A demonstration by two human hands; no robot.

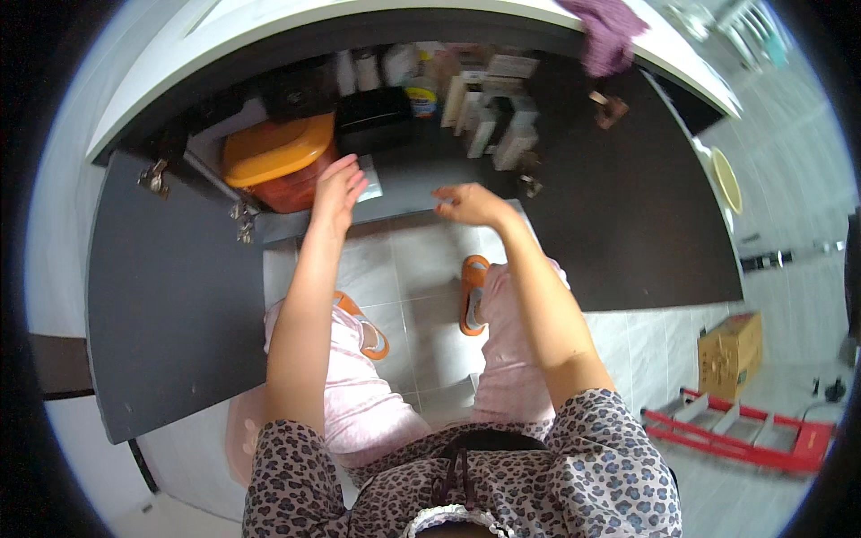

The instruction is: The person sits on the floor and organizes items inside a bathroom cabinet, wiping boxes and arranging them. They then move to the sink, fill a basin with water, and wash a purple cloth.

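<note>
My left hand (339, 192) is at the front of an open low cabinet, its fingers apart and holding nothing. Just beside it stands a reddish-brown tub (291, 190) with an orange lid (280, 148). A flat, pale packet (369, 179) lies on the cabinet shelf (414, 179) by my left fingertips. Over the shelf's front edge, my right hand (471, 204) has its fingers loosely bent and pointing left, with nothing visible in them. Several small upright boxes (513, 134) stand beyond my right hand, and a black box (375, 119) sits farther back beyond my left.
Dark doors swing open at left (179, 296) and right (628, 206). A yellow-labelled tub (421, 100) stands at the back of the shelf. A purple cloth (610, 36) hangs over the white countertop edge. A cardboard box (729, 352) and red step ladder (744, 430) are at right.
</note>
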